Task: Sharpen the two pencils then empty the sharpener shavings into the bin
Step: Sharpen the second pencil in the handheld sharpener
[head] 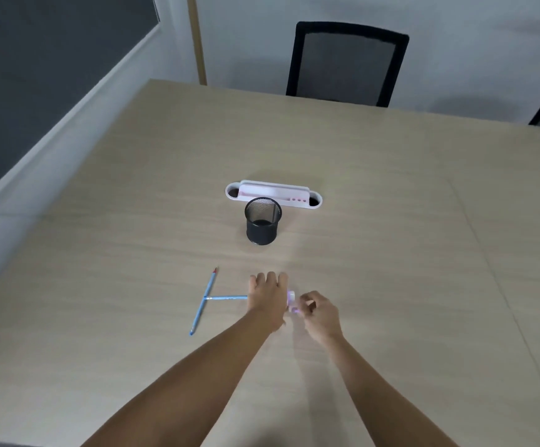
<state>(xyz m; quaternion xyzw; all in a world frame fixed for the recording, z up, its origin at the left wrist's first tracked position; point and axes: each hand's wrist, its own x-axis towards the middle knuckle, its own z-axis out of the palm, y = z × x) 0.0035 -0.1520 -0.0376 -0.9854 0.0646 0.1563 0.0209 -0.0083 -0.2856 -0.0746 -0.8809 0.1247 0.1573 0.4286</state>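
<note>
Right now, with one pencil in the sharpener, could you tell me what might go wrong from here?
1. The held pencil has its free end against the loose pencil on the table; turning it could nudge that one away.
2. The sharpener is small and pinched between the left hand and right hand; a slip could spill shavings well short of the mesh bin.

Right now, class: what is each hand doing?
Left hand: closed on a blue pencil.
Right hand: closed on the pink sharpener.
</note>
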